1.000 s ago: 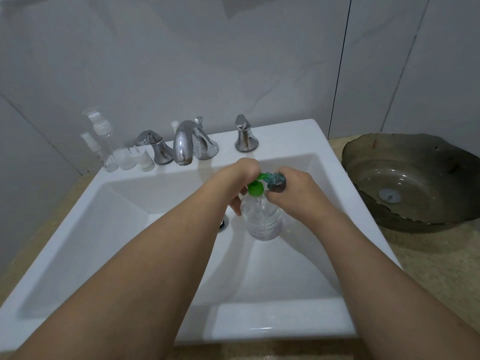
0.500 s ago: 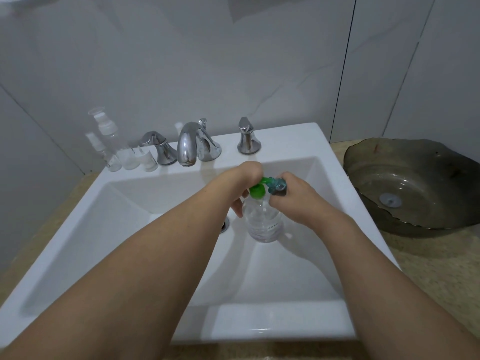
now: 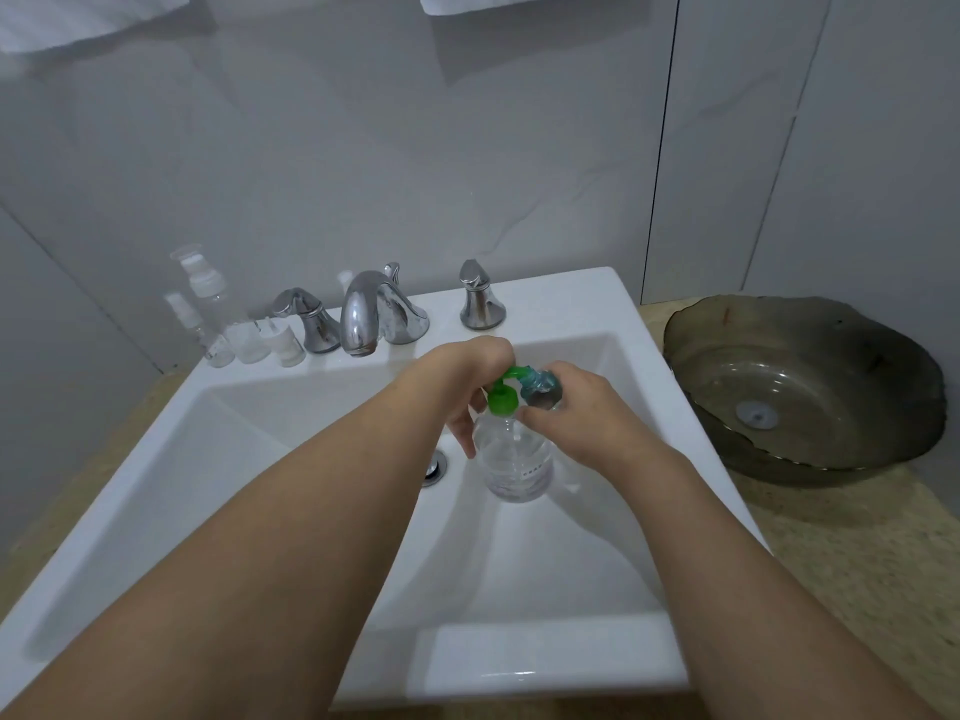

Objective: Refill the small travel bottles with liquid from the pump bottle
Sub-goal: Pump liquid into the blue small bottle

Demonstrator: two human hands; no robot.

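both hands meet over the middle of the white sink (image 3: pixel 597 314), above the basin. the left hand (image 3: pixel 467 387) is curled over the green pump head (image 3: pixel 503 394) of the clear pump bottle (image 3: pixel 517 462), its fingers (image 3: pixel 460 428) wrapped down the bottle's far-left side and grasping it near the neck. the pump bottle hangs over the basin just right of the metal drain (image 3: pixel 435 467), roughly upright. it looks partly filled with clear liquid, and a small line of print shows on its side.

the right hand (image 3: pixel 576 423) is clenched round a small travel bottle (image 3: pixel 543 392), which looks clear with a bluish tint and is held right at the green spout's tip, touching or almost touching it. i cannot tell how full it is.

on the sink's back ledge, at the left, stands a cluster of clear spray and travel bottles (image 3: pixel 228 324), well apart from the hands. beside them are a chrome tap handle (image 3: pixel 306 324), the chrome spout (image 3: pixel 363 314) and a second handle (image 3: pixel 480 304) further right. on the speckled table (image 3: pixel 841 553) to the right sits a dark, wavy-edged glass bowl (image 3: pixel 800 387). white cloth (image 3: pixel 78 18) hangs at the top left against the grey wall.
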